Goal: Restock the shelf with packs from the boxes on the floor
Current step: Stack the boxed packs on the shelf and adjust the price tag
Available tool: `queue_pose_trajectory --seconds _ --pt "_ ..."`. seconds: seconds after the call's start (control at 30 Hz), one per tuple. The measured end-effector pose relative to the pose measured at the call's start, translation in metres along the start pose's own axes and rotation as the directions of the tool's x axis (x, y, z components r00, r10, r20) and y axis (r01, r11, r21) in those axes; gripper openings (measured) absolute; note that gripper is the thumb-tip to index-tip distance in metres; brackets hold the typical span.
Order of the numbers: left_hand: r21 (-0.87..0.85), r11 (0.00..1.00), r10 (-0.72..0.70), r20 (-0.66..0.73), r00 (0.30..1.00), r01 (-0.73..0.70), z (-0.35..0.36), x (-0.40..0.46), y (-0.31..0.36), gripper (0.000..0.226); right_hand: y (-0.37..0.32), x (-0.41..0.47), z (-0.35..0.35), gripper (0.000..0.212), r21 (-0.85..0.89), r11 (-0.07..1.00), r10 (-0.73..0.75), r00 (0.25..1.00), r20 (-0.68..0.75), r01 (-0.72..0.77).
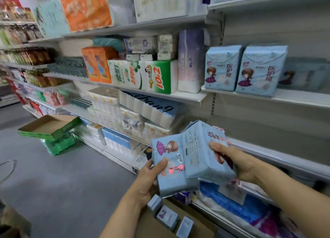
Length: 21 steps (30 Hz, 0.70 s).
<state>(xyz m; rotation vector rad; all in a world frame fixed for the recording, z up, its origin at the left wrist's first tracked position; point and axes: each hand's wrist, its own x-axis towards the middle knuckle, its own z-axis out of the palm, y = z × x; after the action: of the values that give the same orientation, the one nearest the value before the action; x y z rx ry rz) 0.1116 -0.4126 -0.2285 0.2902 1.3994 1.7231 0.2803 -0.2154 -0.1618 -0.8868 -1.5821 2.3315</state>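
Carrying step: left hand point(148, 175) and right hand point(237, 164) each grip a blue pack point(171, 159), fingers curled round. Next: lift to the shelf point(303, 99) far right, prob. beside the two packs point(244, 68) standing there.

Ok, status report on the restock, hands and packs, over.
Left hand grips one blue pack; right hand grips another. Two matching packs upright on the shelf, space beside them. Open box below, more packs inside.

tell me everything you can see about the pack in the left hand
The pack in the left hand is a soft, light-blue plastic packet printed with a cartoon girl in a purple dress and red characters. The left hand grips its lower edge, thumb across the front. It tilts, touching the similar pack held by the right hand.
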Motion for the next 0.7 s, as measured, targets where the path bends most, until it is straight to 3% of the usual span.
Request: queue_pose_trajectory --seconds 0.13,0.33,0.47,0.6,0.7 --pt "0.054 0.998 0.034 -0.007 0.999 -0.033 0.024 0.005 0.006 0.079 -0.013 -0.008 -0.011 0.028 0.075 0.996 -0.051 0.997 -0.061 0.055" --pt "0.079 0.991 0.110 -0.033 0.993 -0.107 0.075 0.018 0.013 0.058 -0.039 -0.016 -0.045 0.030 0.176 0.969 -0.134 0.966 -0.220 0.175" --pt "0.028 0.993 0.117 -0.063 0.991 -0.116 0.123 0.027 0.013 0.048 -0.054 -0.028 -0.084 0.058 0.252 0.918 -0.209 0.914 -0.349 0.306" --pt "-0.026 0.991 0.131 -0.037 0.991 -0.132 0.180 0.030 0.014 0.043 -0.071 -0.045 -0.129 0.069 0.291 0.857 -0.274 0.855 -0.441 0.425" --pt "-0.057 0.989 0.135 0.002 0.991 -0.135 0.219 0.032 0.012 0.046 -0.081 -0.053 -0.160 0.104 0.287 0.815 -0.321 0.805 -0.499 0.503"
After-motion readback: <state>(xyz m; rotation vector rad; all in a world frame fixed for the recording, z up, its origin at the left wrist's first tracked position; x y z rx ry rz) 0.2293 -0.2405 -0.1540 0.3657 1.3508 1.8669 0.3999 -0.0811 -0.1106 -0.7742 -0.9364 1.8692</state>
